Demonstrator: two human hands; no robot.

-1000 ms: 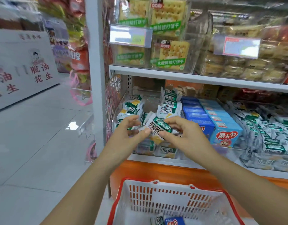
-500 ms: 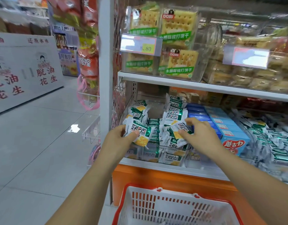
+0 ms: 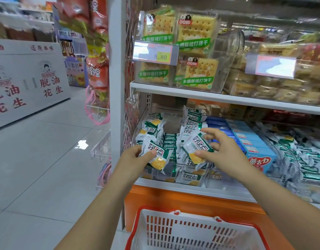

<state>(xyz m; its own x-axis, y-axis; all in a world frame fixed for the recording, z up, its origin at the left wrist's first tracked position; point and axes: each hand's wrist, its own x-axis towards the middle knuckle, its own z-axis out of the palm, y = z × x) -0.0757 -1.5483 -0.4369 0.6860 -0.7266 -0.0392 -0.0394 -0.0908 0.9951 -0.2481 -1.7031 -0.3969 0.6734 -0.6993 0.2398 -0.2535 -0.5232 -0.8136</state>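
I stand at a shop shelf bin (image 3: 188, 184) filled with small green-and-white snack packets. My left hand (image 3: 135, 159) grips one such packet (image 3: 158, 156) at the bin's left front, thumb across its top. My right hand (image 3: 222, 152) pinches a second packet (image 3: 195, 147) between thumb and fingers, just above the packets lying in the bin. A white shopping basket with a red rim (image 3: 173, 212) sits below my arms at the bottom of the view.
Blue snack boxes (image 3: 253, 141) stand right of the bin, with more green-and-white packets (image 3: 303, 159) farther right. The shelf above (image 3: 209, 96) carries cracker packs and a price tag reading 8.80 (image 3: 155, 53). A white upright post (image 3: 115, 69) bounds the shelf; tiled floor (image 3: 38, 159) lies left.
One second ago both hands held a single packet together. They have since parted: the left hand keeps one packet, and the right hand has picked a second packet up from the bin.
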